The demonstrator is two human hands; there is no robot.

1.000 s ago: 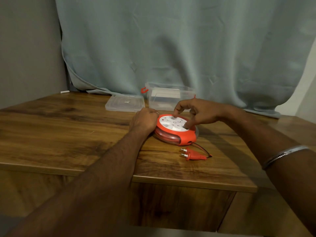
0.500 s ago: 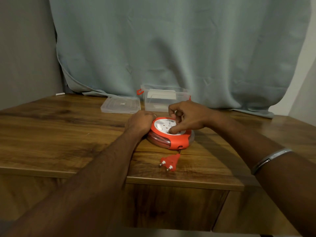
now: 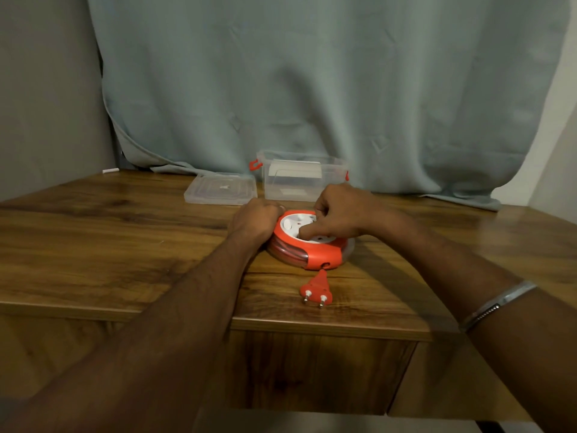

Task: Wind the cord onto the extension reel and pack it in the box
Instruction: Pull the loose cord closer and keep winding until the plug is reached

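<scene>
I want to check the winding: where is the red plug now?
In the head view, the red plug lies on the table just in front of the reel, pins toward the near edge.

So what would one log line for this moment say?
left hand braces reel | right hand on white hub | plug at outlet | box open, lid beside

Wooden table (image 3: 125, 245) carries reel (image 3: 312, 254), plug (image 3: 316, 287), clear box (image 3: 299, 182), lid (image 3: 221, 192).
</scene>
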